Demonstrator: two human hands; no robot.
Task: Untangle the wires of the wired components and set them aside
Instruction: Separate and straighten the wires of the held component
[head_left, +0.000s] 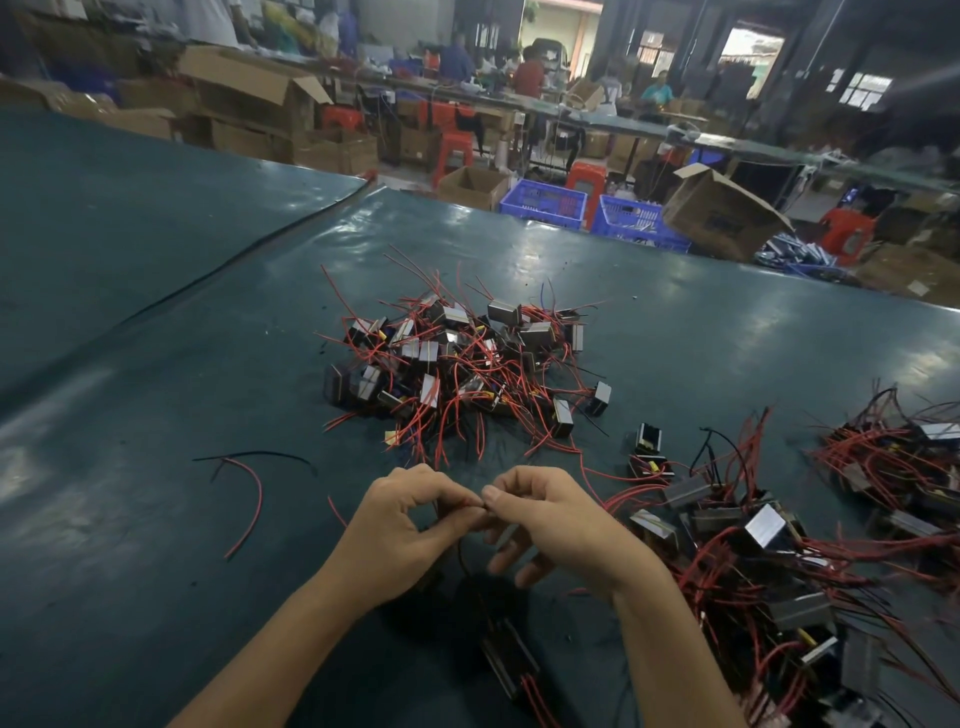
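Observation:
A tangled heap of small block-shaped wired components (457, 364) with red and black leads lies mid-table. My left hand (405, 525) and my right hand (550, 519) meet just in front of it, thumbs and forefingers pinching the same thin wires (470, 503) between them. A black lead drops from the pinch to a dark component (506, 660) that lies blurred on the table between my forearms. To the right, a second mass of components (743, 535) with red leads spreads over the table.
Loose red and black wire pieces (249, 483) lie on the green table cover (156, 364) to the left. A further pile of components (904, 462) sits at the right edge. Beyond the far table edge stand cardboard boxes (722, 213), blue crates (543, 202) and red stools.

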